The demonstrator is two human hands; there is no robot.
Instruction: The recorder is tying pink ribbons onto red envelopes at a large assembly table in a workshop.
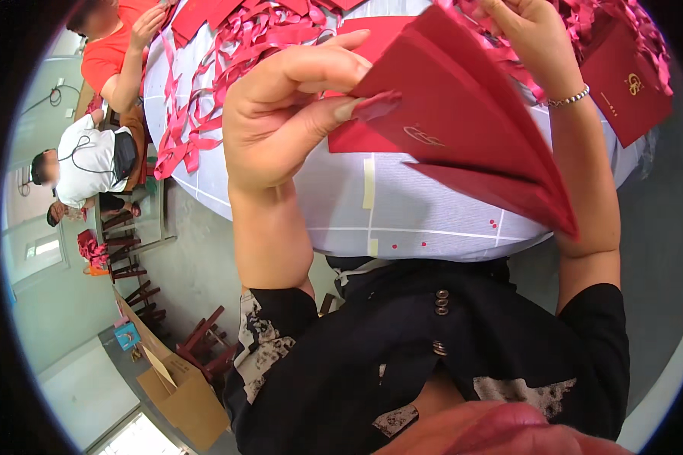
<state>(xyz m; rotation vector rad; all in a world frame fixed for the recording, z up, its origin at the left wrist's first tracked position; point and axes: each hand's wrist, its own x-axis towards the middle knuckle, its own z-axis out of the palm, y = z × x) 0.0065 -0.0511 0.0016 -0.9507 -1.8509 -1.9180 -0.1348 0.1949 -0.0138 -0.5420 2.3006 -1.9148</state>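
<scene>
- Red paper envelope [463, 129] held up over the near edge of the bench [357, 220], between both hands, well above the cloth.
- Left hand [281, 121]: grip pinching the envelope's left corner, thumb tip pressed on a small folded flap against the forefinger; remaining fingers stretched flat along the upper edge.
- Right hand [535, 42]: fingers bent onto the envelope's far upper edge; fingertips partly hidden behind the paper, so closure not fully visible, though contact with the envelope looks certain. Beaded bracelet [571, 97] on that wrist.
- Key relation: envelope lies to the right of the left grip; long axis runs from upper left, at the pinch, down to lower right, ending in a sharp corner in front of the right forearm. Left hand nearer the flap; right hand at the upper far side.
- Material: thin, stiff, matt red card; flat faces, crisp creases, several layers fanned open toward the lower right; faint embossed emblem on the front face.
- Bench covering: pale grey cloth with a light grid, small red specks, strip of yellowish tape.
- Further back: heap of pinkish-red paper strips [205, 83], curled and tangled; more flat red envelopes [630, 83] at right, one with a gold emblem.
- Another person in an orange top [110, 53] seated at the far left side of the bench.
</scene>
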